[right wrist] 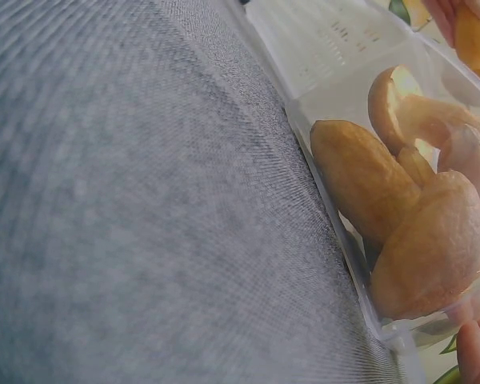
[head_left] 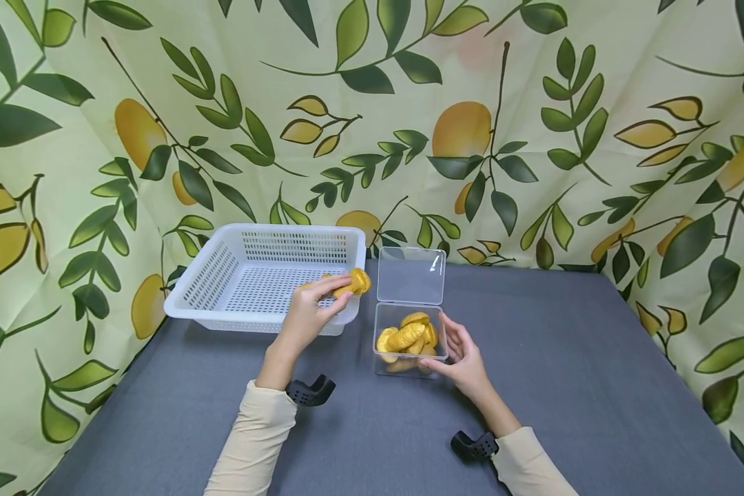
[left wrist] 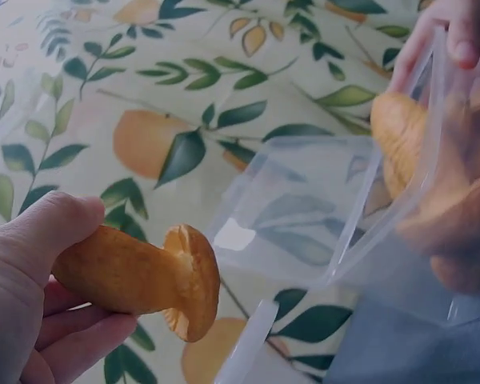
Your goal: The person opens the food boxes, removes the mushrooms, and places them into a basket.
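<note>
My left hand (head_left: 310, 313) holds a yellow-brown mushroom (left wrist: 136, 276) by its thick stem, between thumb and fingers. In the head view it hovers near the right rim of the white basket (head_left: 189, 313), with the cap pointing right. To the right stands a clear plastic box (head_left: 376, 324), its hinged lid (head_left: 411, 275) tipped back. Several mushrooms (head_left: 407, 337) lie piled inside the box. My right hand (head_left: 465, 358) grips the box at its right side, thumb at the front corner and fingers along the side wall. The right wrist view shows the mushrooms (right wrist: 428, 248) through the clear plastic.
The basket has slotted walls and a perforated floor. Both containers stand on a dark grey cloth-covered table (head_left: 564, 358). A leaf-patterned curtain (head_left: 372, 138) rises behind the table and at both sides. A black wrist mount (head_left: 311, 391) sits at the left cuff.
</note>
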Demonstrator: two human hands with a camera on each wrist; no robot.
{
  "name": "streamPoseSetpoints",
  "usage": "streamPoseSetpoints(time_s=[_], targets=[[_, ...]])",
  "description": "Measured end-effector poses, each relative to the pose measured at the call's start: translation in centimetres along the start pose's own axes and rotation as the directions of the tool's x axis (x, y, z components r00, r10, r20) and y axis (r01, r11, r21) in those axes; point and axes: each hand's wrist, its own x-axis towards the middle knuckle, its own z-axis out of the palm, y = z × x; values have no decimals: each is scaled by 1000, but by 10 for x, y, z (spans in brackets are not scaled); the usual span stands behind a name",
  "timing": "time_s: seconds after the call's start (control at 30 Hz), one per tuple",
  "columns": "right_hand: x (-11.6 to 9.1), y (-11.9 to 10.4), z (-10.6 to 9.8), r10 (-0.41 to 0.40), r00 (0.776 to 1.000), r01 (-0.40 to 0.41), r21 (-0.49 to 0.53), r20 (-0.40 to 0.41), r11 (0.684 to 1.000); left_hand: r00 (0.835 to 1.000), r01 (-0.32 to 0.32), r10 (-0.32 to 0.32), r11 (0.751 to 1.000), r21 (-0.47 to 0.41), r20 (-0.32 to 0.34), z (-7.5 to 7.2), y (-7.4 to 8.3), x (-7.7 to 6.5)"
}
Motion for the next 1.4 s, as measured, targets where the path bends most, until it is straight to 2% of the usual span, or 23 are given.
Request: streamPoseSetpoints(time_s=[0.13, 0.4, 0.7, 0.93, 1.1, 1.4], targets=[[0, 0, 0, 4, 1000, -4, -1, -6, 1000, 996, 85, -85, 996, 9, -9, -7, -3, -1], [0, -1, 0, 11, 1000, -11, 9, -2, 1000, 984, 174, -173, 984, 19, -50, -17, -17, -4], [1, -2, 1, 11, 1000, -11, 20, -1, 1000, 974, 226, -225, 971, 78, -30, -18, -32, -8], [1, -1, 0, 1, 1000, -1, 15, -3, 1000, 970, 240, -242, 958, 157, -10, -20, -35, -9], [1, -1, 0, 6, 1000, -6, 6, 0, 1000, 971, 237, -238, 960, 149, -9, -20, -34, -9], [1, 1, 0, 2, 1000, -2, 6, 0, 1000, 982, 187, -186, 976, 113, -16, -18, -25, -7]])
